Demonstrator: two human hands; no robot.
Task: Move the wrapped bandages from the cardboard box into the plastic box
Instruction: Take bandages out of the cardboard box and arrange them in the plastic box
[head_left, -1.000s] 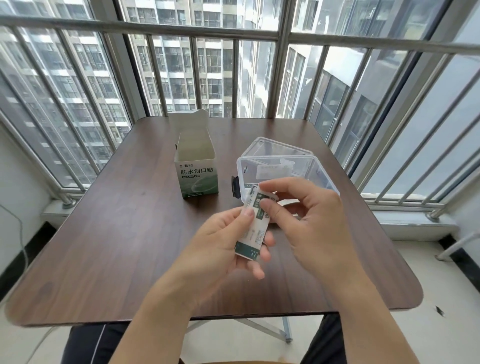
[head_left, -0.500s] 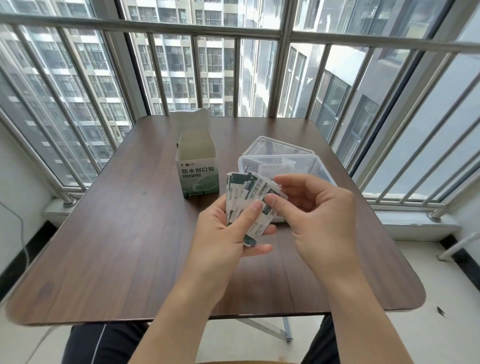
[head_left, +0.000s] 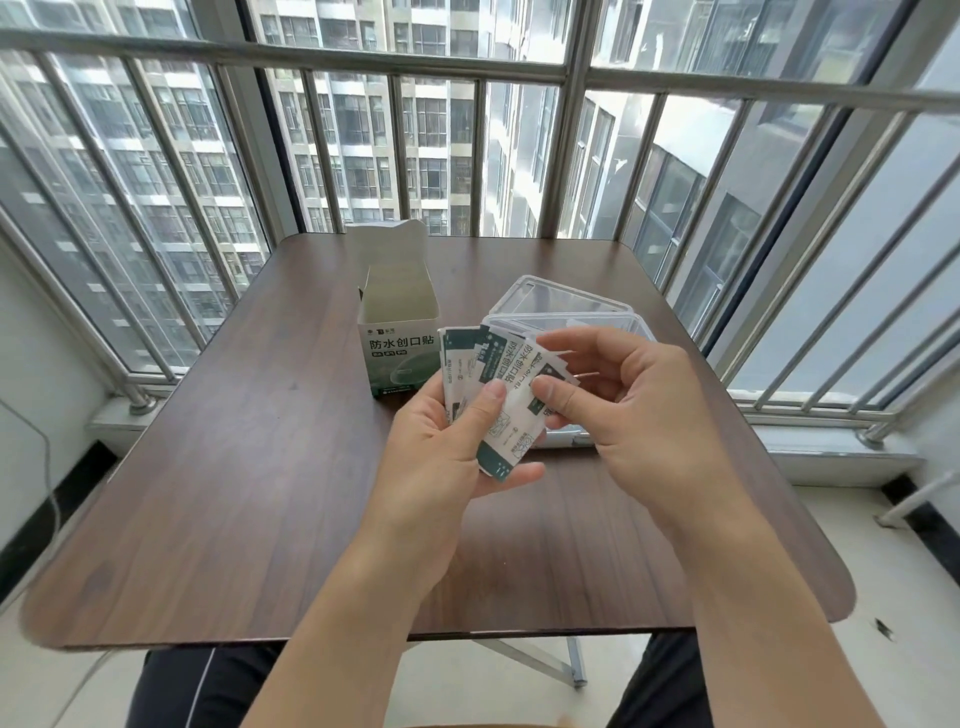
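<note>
Head: bandages (head_left: 511, 395) fanned btwn both hands.

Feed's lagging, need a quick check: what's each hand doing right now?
Left hand: holding the fanned wrapped bandages, thumb across their front.
Right hand: pinching the rightmost bandage of that fan between thumb and fingers.

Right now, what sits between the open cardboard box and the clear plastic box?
In the head view, the fanned wrapped bandages, held up by the left hand and pinched by the right hand, cover the gap between the cardboard box and the plastic box.
</note>
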